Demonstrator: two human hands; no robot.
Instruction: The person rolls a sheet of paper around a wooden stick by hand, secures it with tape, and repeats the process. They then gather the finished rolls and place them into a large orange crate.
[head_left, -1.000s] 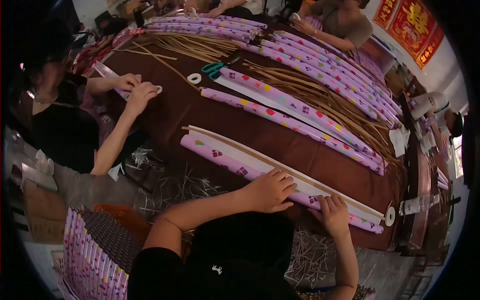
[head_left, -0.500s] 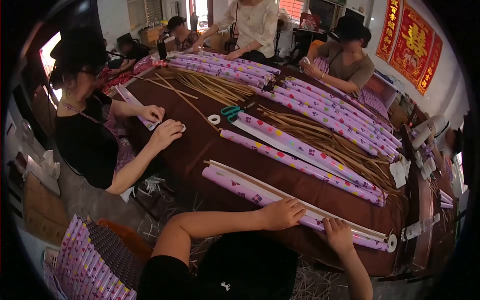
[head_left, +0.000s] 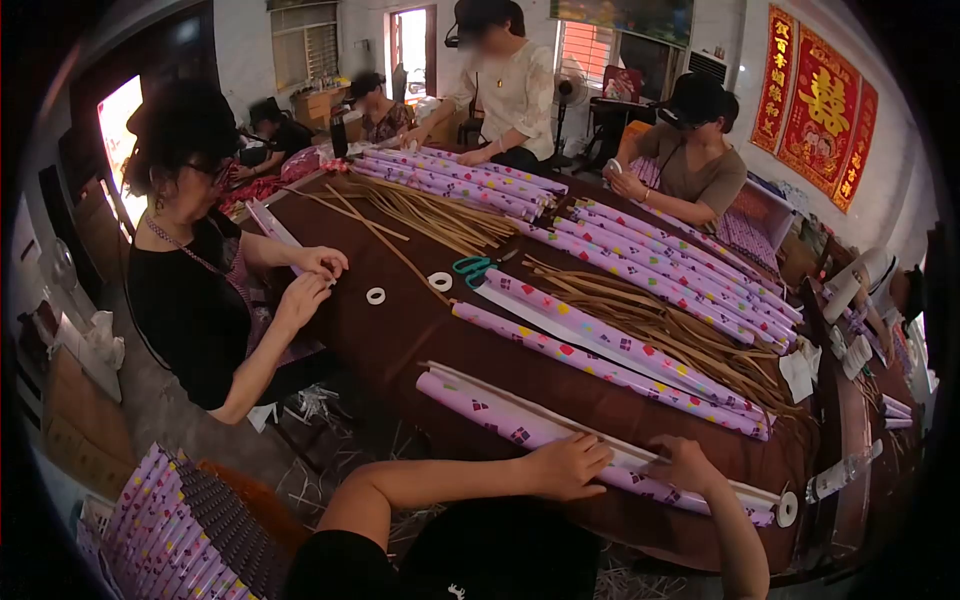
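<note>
A purple patterned sheet (head_left: 490, 412), partly rolled, lies along the near table edge with a pale lengthwise strip. My left hand (head_left: 568, 466) rests on its middle, fingers extended and thumb apart. To the right, my right hand (head_left: 688, 466) bends over the sheet's far edge, its thumb and fingers apart. A white tape roll (head_left: 787, 509) stands at the sheet's right end. Beyond are another purple roll (head_left: 600, 365) and a partly open purple sheet (head_left: 600, 335).
Teal scissors (head_left: 471, 268), two white tape rings (head_left: 440, 282) (head_left: 376, 296), brown strips (head_left: 660, 320) and purple rolls (head_left: 640, 260) lie farther back. At left, a co-worker's hands (head_left: 315, 280) are over the table. More rolls (head_left: 170, 530) stand low left.
My right hand has shifted from the roll's near side to its far edge, its fingers spreading. My left hand's fingers have straightened. The left co-worker's hands have moved away from a tape ring.
</note>
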